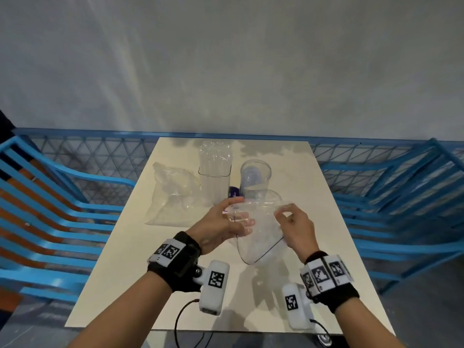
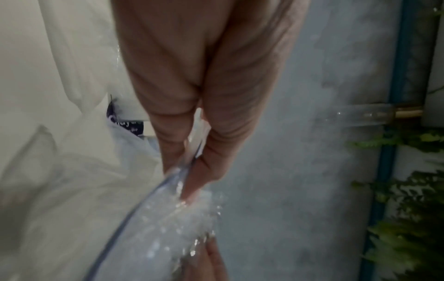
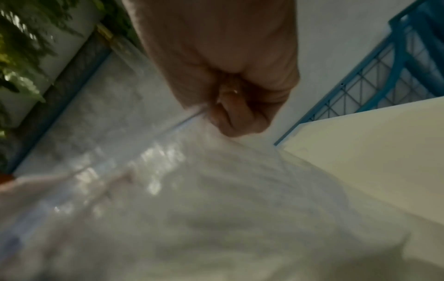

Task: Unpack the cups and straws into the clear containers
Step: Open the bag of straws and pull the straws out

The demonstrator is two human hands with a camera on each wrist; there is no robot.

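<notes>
Clear plastic bag (image 1: 258, 229) hangs above the table (image 1: 326, 222) between both hands: the left hand (image 1: 221, 222) pinches its left edge, the right hand (image 1: 296, 227) its right edge. What it holds seems to be cups, though blur hides them. Behind stand a square container (image 1: 214, 182), a round container (image 1: 254, 179) and another bag (image 1: 173, 194).

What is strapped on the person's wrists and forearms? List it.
Both arms are bare, without sleeves. Each wrist wears a black band carrying white blocks printed with black square-pattern markers. A white camera module with its own marker hangs under each wrist, trailing a thin black cable.
</notes>
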